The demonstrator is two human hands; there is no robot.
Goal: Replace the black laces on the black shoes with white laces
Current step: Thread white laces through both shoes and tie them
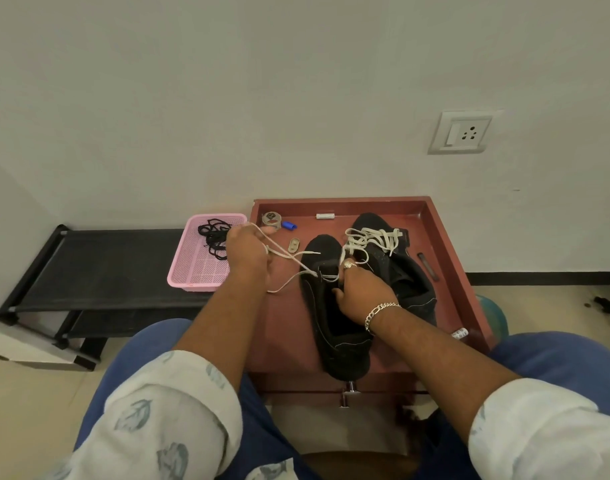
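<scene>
Two black shoes lie on a red-brown tray table (282,327). The near shoe (334,341) has a white lace (289,254) threaded through its front eyelets. My left hand (246,251) grips that lace and holds it taut up and to the left. My right hand (362,292) holds the near shoe at its tongue, fingers curled into the opening. The far shoe (400,271) carries a white lace (372,237) bunched loosely on top. The black laces (213,237) sit in a pink basket (199,268).
Small items lie at the tray's back: a round tape-like object (271,219), a blue cap (289,225), a white piece (325,216). A black low rack (99,268) stands at the left under the basket. A wall socket (461,132) is at the upper right.
</scene>
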